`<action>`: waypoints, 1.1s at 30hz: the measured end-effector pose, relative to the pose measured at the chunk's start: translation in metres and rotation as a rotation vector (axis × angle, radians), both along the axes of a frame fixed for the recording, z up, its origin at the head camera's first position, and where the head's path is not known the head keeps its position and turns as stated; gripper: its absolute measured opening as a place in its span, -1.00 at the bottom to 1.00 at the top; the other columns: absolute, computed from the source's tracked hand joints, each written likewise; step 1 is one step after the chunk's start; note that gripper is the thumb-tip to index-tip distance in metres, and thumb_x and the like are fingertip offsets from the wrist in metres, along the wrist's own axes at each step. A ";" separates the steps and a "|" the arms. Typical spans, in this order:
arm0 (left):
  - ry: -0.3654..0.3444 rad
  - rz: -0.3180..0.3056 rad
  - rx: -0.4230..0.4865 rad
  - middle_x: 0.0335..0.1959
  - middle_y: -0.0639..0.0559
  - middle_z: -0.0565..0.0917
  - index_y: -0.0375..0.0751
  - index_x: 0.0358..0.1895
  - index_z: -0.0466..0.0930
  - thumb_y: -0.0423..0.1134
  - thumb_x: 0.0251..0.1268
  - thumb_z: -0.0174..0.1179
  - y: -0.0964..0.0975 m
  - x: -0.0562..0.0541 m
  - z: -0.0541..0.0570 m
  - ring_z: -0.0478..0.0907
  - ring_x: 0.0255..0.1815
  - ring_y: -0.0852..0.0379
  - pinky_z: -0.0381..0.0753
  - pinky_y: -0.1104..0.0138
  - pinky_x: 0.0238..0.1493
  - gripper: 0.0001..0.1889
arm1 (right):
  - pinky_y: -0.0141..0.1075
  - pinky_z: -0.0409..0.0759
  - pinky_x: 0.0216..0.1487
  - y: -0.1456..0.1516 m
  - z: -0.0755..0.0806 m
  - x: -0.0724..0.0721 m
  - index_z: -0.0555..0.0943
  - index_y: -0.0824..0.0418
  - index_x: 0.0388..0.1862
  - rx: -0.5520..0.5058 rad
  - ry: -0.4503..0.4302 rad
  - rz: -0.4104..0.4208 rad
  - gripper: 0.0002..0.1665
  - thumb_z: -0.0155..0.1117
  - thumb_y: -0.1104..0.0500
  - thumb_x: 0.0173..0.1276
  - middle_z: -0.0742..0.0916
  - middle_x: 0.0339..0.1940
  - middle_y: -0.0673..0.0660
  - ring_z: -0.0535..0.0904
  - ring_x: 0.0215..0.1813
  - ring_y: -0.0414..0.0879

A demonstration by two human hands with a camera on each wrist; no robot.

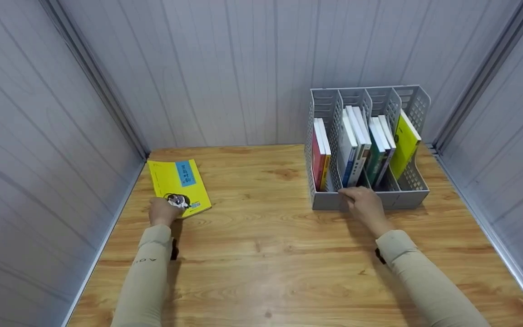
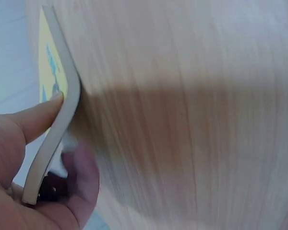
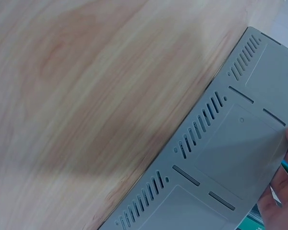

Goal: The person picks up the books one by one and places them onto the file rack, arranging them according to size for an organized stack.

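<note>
My left hand (image 1: 163,211) grips the near left corner of a yellow paperback book (image 1: 165,178) with a blue label and a cartoon figure on its cover. In the left wrist view the thumb (image 2: 41,115) lies on the cover, the fingers curl underneath, and the book (image 2: 73,91) bends along its edge. My right hand (image 1: 367,208) holds the low front rim of a grey plastic file organizer (image 1: 327,201). Seen from the right wrist, the fingers (image 3: 281,187) hook over that rim, partly out of frame, beside the slotted front panel (image 3: 235,148).
Books stand in the organizer's compartments: a red one (image 1: 317,156) at left, several white-edged ones (image 1: 354,145) in the middle, and a yellow-green one (image 1: 404,143) at right. Grey panel walls (image 1: 243,81) bound the wooden table (image 1: 257,218) at the back and both sides.
</note>
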State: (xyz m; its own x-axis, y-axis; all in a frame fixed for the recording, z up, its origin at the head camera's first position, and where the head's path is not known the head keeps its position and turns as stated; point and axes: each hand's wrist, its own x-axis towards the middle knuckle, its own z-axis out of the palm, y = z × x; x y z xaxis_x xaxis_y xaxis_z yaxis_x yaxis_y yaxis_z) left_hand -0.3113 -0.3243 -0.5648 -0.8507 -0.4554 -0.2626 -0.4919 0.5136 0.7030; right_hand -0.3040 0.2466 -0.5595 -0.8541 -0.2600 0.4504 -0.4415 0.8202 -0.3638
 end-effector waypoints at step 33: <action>0.280 0.040 0.339 0.47 -0.33 0.43 -0.36 0.63 0.10 -0.45 0.56 -0.16 0.024 0.001 0.014 0.47 0.32 -0.08 0.52 0.19 0.26 -0.39 | 0.23 0.75 0.12 0.000 0.005 0.000 0.83 0.33 0.05 0.056 -0.009 0.011 -0.74 0.37 0.40 0.45 0.88 -0.03 0.32 0.79 0.01 0.34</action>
